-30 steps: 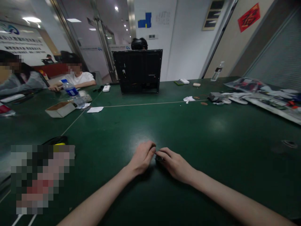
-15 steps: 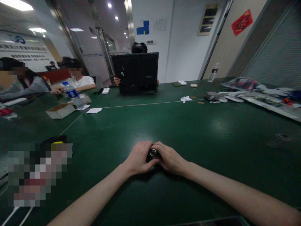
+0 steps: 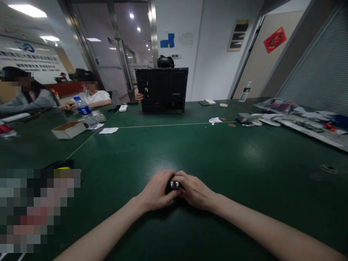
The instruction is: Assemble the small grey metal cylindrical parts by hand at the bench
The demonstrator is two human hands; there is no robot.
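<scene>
Between my two hands, low in the middle of the view, is a small dark cylinder-like object with a round silvery end [image 3: 174, 185]. That end faces up towards me; most of its body is hidden by my fingers, and I cannot make out its kind. My left hand [image 3: 157, 190] is wrapped round its left side, thumb along the near side. From the right, my right hand [image 3: 194, 190] closes on it with curled fingers, the index finger beside the silvery end. Both hands are close to the green table [image 3: 130, 152].
Across the table a person holds up a black flat panel [image 3: 164, 90]. To the left are a cardboard box [image 3: 69, 130], a water bottle [image 3: 83, 108] and two seated people. A cluttered pile of parts and bags [image 3: 301, 117] lies right, near another bottle [image 3: 245, 91].
The camera view has shifted, so the scene sits lower in the picture. The silvery end shows at a slightly different angle between my hands. Both hands keep their hold.
</scene>
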